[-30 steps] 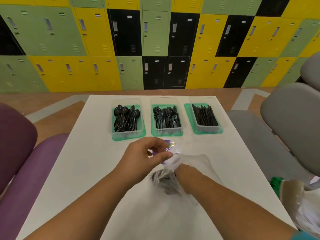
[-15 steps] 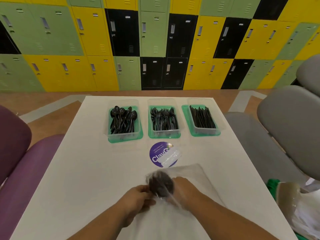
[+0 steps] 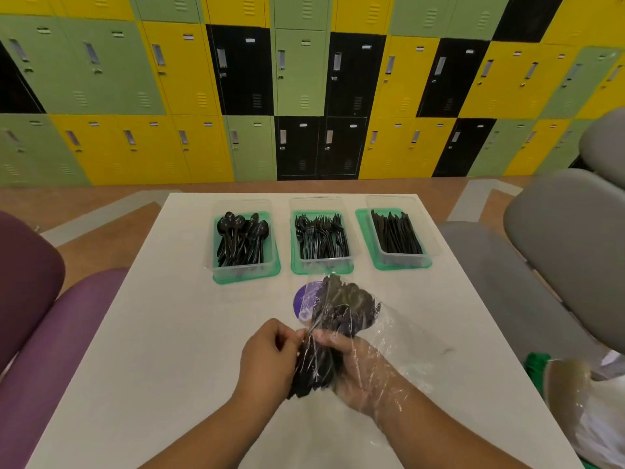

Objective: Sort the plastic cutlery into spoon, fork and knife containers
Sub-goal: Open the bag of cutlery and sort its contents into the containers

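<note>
Plastic cutlery (image 3: pixel 338 319), a black bundle in a clear bag (image 3: pixel 399 336), is held over the middle of the white table (image 3: pixel 152 350). I see the spoon container (image 3: pixel 236 269) at 11 o'clock, the fork container (image 3: pixel 321 264) at 12 and the knife container (image 3: pixel 402 258) at 1. The right hand (image 3: pixel 358 367), under the film, curls round the bundle. The left hand (image 3: pixel 267 360) pinches the bag at the bundle's 9 o'clock. A purple sticker (image 3: pixel 302 299) shows at its 11 o'clock.

Two forearms reach into view, both bare to the lower edge. The left hand (image 3: pixel 270 357) is bare too. A thin clear plastic film (image 3: pixel 389 389), wrinkled and shiny, covers the right hand (image 3: pixel 351 367) past the wrist.
</note>
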### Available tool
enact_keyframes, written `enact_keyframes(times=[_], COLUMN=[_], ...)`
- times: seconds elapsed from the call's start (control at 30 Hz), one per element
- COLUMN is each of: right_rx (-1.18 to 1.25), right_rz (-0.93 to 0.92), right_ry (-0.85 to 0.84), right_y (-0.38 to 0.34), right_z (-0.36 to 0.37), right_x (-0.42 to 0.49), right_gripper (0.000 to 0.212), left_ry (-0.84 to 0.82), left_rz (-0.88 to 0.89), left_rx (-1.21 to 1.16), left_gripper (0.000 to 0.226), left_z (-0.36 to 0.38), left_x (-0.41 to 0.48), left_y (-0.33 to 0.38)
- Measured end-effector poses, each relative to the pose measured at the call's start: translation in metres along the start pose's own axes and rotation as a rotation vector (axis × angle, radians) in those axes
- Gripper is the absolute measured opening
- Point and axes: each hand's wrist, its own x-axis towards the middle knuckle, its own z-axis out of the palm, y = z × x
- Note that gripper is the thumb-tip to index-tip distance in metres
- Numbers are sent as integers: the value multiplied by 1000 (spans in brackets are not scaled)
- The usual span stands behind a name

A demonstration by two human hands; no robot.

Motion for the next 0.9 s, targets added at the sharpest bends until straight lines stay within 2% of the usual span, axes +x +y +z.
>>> enact_keyframes(times=[0.07, 0.23, 0.3, 0.43, 0.57, 0.73, 0.83, 0.9], right_rx=[8, 71, 141, 150, 137, -14, -172, -247], right_rz=[0, -30, -40, -45, -37, 10, 55, 76], right_ry=[24, 35, 9, -11, -49, 12, 89, 158], right_y=[-4, -12, -13, -17, -18, -29, -34, -36], right_z=[2, 3, 2, 1, 1, -7, -11, -18], right_x=[1, 0, -4, -12, -16, -22, -25, -24], right_gripper=[44, 40, 46, 37, 50, 14, 5, 10], left_ry=[10, -22, -34, -111, -140, -120, -97, -83], left_rz=[106, 208, 264, 279, 300, 297, 263, 222], left_rx=[106, 187, 238, 262, 286, 285, 260, 232], left_gripper=[23, 22, 19, 16, 18, 18, 17, 17], left_z=[2, -3, -6, -13, -26, -32, -33, -35], left_x=[0, 7, 9, 13, 24, 29, 31, 33], left_y=[5, 4, 5, 7, 4, -5, -14, -22])
